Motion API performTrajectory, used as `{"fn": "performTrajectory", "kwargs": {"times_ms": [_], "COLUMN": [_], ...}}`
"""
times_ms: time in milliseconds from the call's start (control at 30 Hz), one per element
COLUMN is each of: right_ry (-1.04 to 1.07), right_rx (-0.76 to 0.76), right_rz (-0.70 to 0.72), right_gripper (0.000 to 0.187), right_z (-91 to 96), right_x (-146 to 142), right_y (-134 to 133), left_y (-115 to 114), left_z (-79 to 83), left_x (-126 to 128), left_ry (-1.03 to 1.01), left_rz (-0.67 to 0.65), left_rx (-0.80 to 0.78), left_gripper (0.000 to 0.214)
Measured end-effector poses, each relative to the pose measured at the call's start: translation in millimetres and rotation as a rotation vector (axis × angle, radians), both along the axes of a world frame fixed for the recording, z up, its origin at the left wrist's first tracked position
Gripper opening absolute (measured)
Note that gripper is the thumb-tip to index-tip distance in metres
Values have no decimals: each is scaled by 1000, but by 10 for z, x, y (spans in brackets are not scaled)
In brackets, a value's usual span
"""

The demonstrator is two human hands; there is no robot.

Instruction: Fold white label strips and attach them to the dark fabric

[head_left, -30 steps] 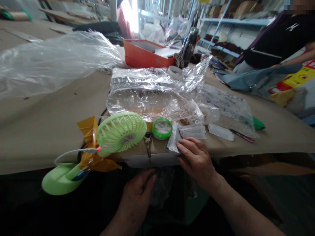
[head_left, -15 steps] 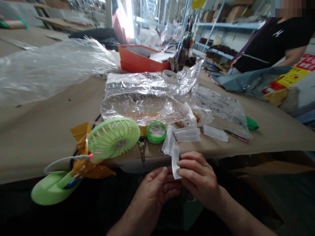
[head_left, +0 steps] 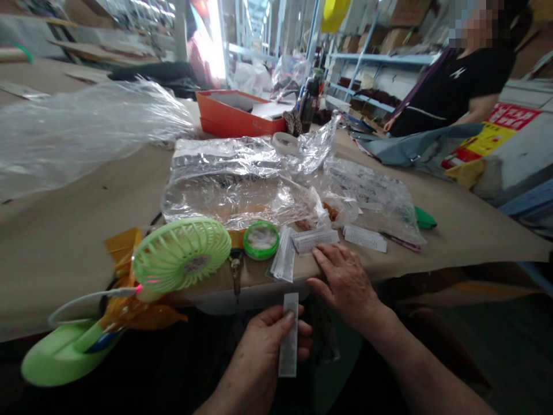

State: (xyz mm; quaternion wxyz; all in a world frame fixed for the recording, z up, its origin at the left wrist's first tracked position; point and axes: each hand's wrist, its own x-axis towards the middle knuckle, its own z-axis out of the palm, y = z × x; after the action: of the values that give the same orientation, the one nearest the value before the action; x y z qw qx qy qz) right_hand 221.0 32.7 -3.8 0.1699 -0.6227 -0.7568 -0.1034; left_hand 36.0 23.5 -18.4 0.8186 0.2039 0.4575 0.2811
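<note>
My left hand (head_left: 261, 346) pinches a narrow white label strip (head_left: 288, 354) between thumb and fingers, held upright below the table edge. Over the table's front edge, my right hand (head_left: 348, 285) is spread, its fingertips at a fanned pile of printed labels (head_left: 307, 241). Whether it grips any of them I cannot tell. Left of that pile lies a stack of pale strips (head_left: 284, 259), and to the right a further group of printed labels (head_left: 365, 238). A round green tub (head_left: 261, 249) with whitish contents sits beside the stack.
A green fan (head_left: 184, 256) with a cable is fixed at the left by brown tape. A small pointed tool (head_left: 235, 274) lies near the edge. Clear plastic bags (head_left: 224, 187), a tape roll (head_left: 285, 142) and an orange box (head_left: 233, 118) stand behind. A person (head_left: 466, 86) is at far right.
My right hand has let go of the strip and moved up and right to the label pile. The strip is now in my left hand, lower down. The view has shifted slightly.
</note>
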Motion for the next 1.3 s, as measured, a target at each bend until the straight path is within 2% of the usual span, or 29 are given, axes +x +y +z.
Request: {"fn": "performTrajectory", "kwargs": {"times_ms": [100, 233, 400, 500, 567, 700, 833, 933, 1000, 1033, 1100, 1200, 1233, 1300], "right_ry": [4, 189, 433, 432, 385, 349, 365, 370, 364, 350, 287, 87, 6, -122], "right_rx": [26, 132, 175, 132, 101, 68, 71, 80, 90, 96, 124, 148, 120, 38], "right_rz": [29, 136, 304, 496, 564, 577, 596, 598, 568, 519, 321, -93, -187, -275], "right_gripper": [31, 12, 13, 14, 16, 16, 20, 15, 10, 14, 26, 53, 61, 65], "right_z": [-40, -91, -89, -87, -105, -164, -171, -138, -118, -113, -104, -86, -80, -71], "right_x": [45, 139, 39, -151, -249, -305, -316, -305, -214, -129, 112, 521, 627, 754], "right_y": [-17, -49, -182, -316, -381, -420, -437, -466, -462, -444, -374, -237, -200, -162], "left_y": [11, 35, 24, 17, 14, -5, -28, -45, -52, -54, -53, -52, -55, -65], "left_z": [9, 34, 79, 106, 106, 72, 52, 47, 42, 36, 19, -15, -25, -42], "left_x": [12, 17, 15, 24, 31, 39, 52, 57, 50, 43, 28, 14, 12, 12], "left_ry": [11, 10, -63, -161, -234, -318, -290, -267, -233, -197, -85, -6, -1, -4], "left_rz": [-8, -17, -49, -35, 3, 28, -23, 1, 4, -5, -17, -34, -42, -55], "left_rx": [-16, -37, -77, -92, -89, -77, -56, -51, -63, -76, -123, -141, -147, -159], "left_gripper": [17, 15, 15, 13, 10, 9, 13, 16, 19, 20, 23, 23, 23, 22]}}
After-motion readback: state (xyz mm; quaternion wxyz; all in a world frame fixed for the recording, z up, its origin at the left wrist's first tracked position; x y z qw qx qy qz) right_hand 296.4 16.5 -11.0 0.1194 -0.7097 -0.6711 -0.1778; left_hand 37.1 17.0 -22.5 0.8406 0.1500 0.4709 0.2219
